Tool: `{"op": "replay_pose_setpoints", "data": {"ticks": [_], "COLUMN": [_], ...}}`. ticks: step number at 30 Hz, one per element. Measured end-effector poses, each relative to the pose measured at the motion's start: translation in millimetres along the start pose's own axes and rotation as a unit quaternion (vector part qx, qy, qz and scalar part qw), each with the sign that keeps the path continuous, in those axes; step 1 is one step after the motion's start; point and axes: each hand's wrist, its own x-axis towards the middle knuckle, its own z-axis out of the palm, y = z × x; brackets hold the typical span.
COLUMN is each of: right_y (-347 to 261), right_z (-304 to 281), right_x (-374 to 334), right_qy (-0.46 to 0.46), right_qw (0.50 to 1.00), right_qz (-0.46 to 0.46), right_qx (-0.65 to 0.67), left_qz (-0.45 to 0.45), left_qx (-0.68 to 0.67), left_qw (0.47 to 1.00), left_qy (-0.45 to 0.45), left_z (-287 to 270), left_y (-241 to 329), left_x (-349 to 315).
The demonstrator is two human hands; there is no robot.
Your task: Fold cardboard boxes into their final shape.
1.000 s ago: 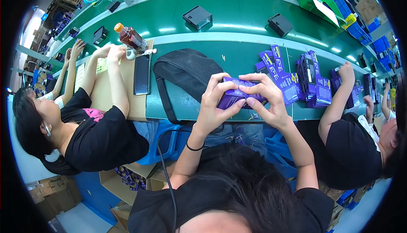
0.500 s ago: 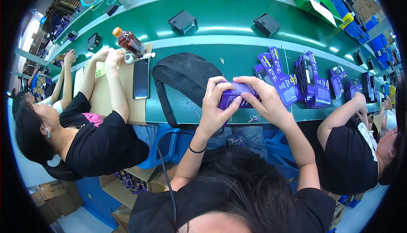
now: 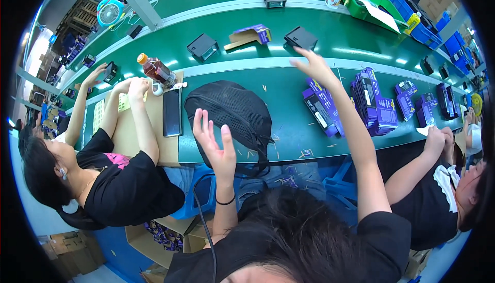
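Your left hand is up, fingers spread, grasping nothing; in view it overlaps the left side of the black mesh bag, contact unclear. Black band on that wrist. Your right hand is stretched forward, fingers loosely extended, nothing gripped; fingertips at the near edge of a black boxy device, can't tell if touching.

Purple carton sits on the green belt, end open, tan flap out to the left, between that device and a second black device.

On your green table: small purple carton pile beside your right forearm, taller purple carton stack right of it, thin tan scraps by the near edge. Left of the bag: dark flat panel, then orange-capped bottle behind it.

Co-worker's hands on your left are close together; co-worker's hands on your right hold white paper. Green crate far right, beyond the belt.
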Motion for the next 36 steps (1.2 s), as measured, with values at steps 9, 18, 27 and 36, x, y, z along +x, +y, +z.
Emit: {"op": "replay_pose_setpoints", "data": {"ticks": [9,18,27,36], "right_y": [52.6,73.9,36.5,-40.7], "right_z": [4.2,12.0,-26.8,-81.7], "right_x": [-168.9,-160.9,-160.4,-158.1], "right_qy": [-0.010,0.100,0.110,-0.132], "right_qw": [0.980,0.952,0.991,0.919], "right_qz": [0.110,0.028,0.075,-0.010], "right_qx": [-0.168,-0.289,-0.012,0.371], "left_qz": [-0.019,-0.006,-0.013,0.433], "left_qx": [-0.020,0.001,-0.009,0.312], "left_qw": [0.997,0.992,0.986,0.760], "left_qy": [-0.073,-0.126,-0.167,-0.371], "left_z": [13.6,27.8,39.4,70.9], "left_y": [0.5,13.6,17.3,58.1], "left_x": [-0.8,-18.3,-21.1,17.6]}}
